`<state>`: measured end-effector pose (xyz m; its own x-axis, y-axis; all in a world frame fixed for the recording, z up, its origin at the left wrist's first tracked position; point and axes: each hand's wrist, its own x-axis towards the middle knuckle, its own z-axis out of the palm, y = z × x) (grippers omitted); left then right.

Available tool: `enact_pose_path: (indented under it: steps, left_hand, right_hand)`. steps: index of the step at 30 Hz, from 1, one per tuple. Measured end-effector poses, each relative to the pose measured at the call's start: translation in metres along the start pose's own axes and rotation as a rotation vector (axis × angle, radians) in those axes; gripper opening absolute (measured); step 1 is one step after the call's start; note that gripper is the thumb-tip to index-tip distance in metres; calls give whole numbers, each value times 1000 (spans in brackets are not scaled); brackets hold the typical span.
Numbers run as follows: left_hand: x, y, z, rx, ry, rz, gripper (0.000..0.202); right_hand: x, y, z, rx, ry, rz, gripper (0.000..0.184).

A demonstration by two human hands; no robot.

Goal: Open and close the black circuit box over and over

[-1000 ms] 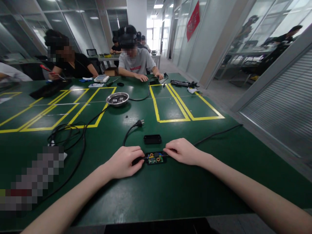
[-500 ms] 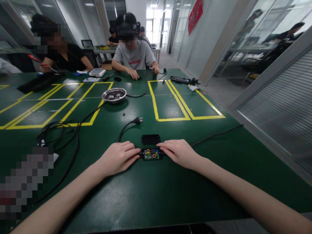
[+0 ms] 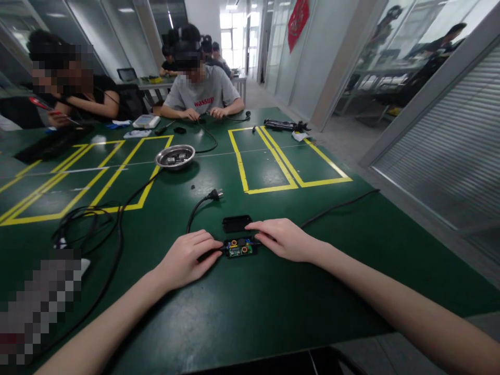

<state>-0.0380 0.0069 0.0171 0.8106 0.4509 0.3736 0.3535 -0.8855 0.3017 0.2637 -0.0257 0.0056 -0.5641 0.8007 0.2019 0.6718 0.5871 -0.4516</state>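
Note:
A small opened black adapter (image 3: 239, 248) lies on the green table (image 3: 250, 307), its green circuit board and orange coils showing. My left hand (image 3: 187, 256) rests at its left end, fingers curled down on the cable there. At its right end my right hand (image 3: 282, 238) lies with fingers pressed on the cable. The black lid (image 3: 236, 223) sits just behind the adapter. From the left end a black cable runs to a plug (image 3: 214, 195).
A metal bowl (image 3: 174, 156) with small parts stands further back. Coiled black cables (image 3: 88, 229) lie at the left. Yellow tape boxes (image 3: 287, 169) mark the table. Two people sit across at the far edge, with tools and a black device (image 3: 283, 125) near them.
The view has shifted a little; my hands stay at the two ends of the adapter, the left fingers curling in slightly. The person opposite has drawn both hands together.

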Motion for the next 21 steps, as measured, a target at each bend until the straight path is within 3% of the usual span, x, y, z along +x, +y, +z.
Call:
enact_pose_path:
  steps: [5,9,13,17,21]
  left_hand:
    - [0,0,4,-39,-9,-39,35]
    - [1,0,8,-51,-20,-72,28]
    - [2,-1,8,-69,-20,-82,25]
    - [3,0,7,-56,-24,-65,22]
    - [2,-1,7,-52,10,-52,24]
  right_hand:
    - [-2,4,-9,161,-23,-73,20]
    - [-3,12,-8,264,-7,-105,9]
    - [-4,16,-8,313,-31,-127,9]
    - [-3,13,-11,230,-60,-140,9]
    - [-3,6,-15,-18,-74,-225,17]
